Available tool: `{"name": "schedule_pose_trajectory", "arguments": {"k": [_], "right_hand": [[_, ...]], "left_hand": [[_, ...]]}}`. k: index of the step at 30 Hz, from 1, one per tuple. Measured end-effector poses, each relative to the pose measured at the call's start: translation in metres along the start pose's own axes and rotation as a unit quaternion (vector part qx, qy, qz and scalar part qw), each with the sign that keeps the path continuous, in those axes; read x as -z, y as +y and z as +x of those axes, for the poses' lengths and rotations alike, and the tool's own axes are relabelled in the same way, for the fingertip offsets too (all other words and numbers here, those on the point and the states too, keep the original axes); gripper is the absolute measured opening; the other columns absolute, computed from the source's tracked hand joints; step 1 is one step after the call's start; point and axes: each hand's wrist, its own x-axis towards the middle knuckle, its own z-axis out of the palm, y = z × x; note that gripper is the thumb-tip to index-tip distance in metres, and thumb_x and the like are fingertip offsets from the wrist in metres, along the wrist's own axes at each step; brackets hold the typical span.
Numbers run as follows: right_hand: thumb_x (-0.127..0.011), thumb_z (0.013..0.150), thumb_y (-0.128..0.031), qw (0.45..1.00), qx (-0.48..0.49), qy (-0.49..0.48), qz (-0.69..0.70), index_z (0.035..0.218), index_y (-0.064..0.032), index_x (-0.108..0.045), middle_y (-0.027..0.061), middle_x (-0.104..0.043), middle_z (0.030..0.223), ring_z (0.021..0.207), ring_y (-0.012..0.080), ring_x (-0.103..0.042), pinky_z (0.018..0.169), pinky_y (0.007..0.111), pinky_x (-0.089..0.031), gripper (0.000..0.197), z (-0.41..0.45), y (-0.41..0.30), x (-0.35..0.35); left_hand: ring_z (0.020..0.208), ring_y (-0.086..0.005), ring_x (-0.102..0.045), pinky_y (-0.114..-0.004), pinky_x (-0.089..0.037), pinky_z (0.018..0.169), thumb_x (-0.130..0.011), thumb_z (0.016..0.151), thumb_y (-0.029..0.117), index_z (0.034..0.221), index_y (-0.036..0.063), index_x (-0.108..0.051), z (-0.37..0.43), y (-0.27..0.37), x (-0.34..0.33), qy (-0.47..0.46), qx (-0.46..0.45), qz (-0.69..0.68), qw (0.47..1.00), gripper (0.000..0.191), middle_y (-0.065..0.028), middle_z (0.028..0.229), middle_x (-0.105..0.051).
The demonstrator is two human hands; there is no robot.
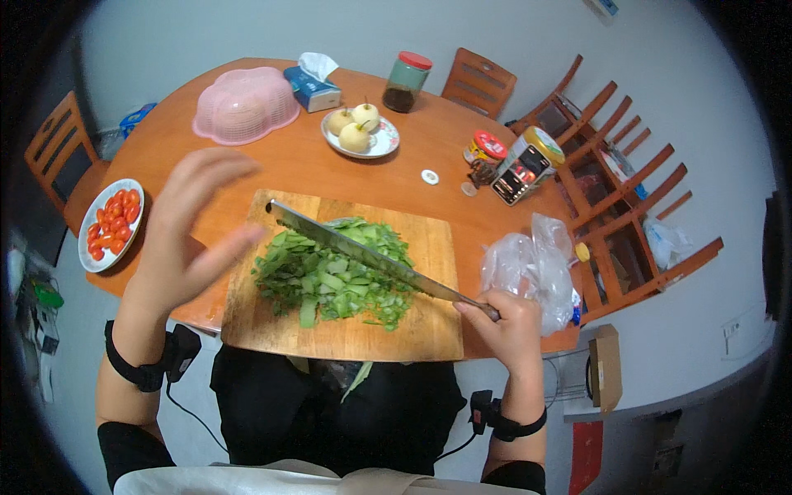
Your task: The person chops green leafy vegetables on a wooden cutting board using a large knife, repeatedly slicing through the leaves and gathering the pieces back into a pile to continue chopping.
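My right hand (504,322) grips the handle of a long kitchen knife (371,255) at the right edge of a wooden cutting board (433,337). The blade slants up and left over a pile of chopped green leafy vegetable (334,278) on the board, with green bits stuck along its edge. Whether the blade touches the pile cannot be told. My left hand (192,229), slightly blurred, is raised at the board's upper left with its fingers apart and nothing in it.
Cherry tomatoes fill an oval dish (137,216) at left. Behind the board stand a pink mesh cover (247,105), a tissue box (312,90), a plate (388,145) of pears and a jar (406,80). Plastic bags (532,272) and a propped phone (521,175) are at right.
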Motion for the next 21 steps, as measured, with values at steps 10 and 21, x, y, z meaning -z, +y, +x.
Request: {"name": "schedule_pose_trajectory", "arguments": {"k": [10,21], "right_hand": [[-0.071,0.073,-0.039,0.981,0.167,-0.092,-0.045,0.056,-0.0080,-0.054,0.0090,-0.055,0.053,0.051,0.0274,-0.058,0.045,0.036,-0.043,0.039,0.054,-0.049,0.002],[-0.070,0.074,-0.037,0.957,0.171,-0.215,-0.091,0.057,-0.0072,-0.054,0.0115,-0.055,0.054,0.052,0.0297,-0.058,0.047,0.039,-0.043,0.038,0.089,-0.059,-0.005]], "left_hand": [[0.069,-0.0301,-0.058,-0.040,-0.044,0.060,-0.073,0.067,0.022,0.069,0.0052,-0.060,-0.009,-0.009,-0.009,-0.303,-0.003,0.048,0.952,0.021,-0.0099,0.068,-0.057],[0.062,-0.0327,-0.057,-0.041,-0.045,0.056,-0.068,0.066,0.018,0.062,0.0060,-0.061,-0.015,-0.032,-0.031,-0.393,0.072,0.019,0.916,0.014,-0.0131,0.061,-0.057]]}}
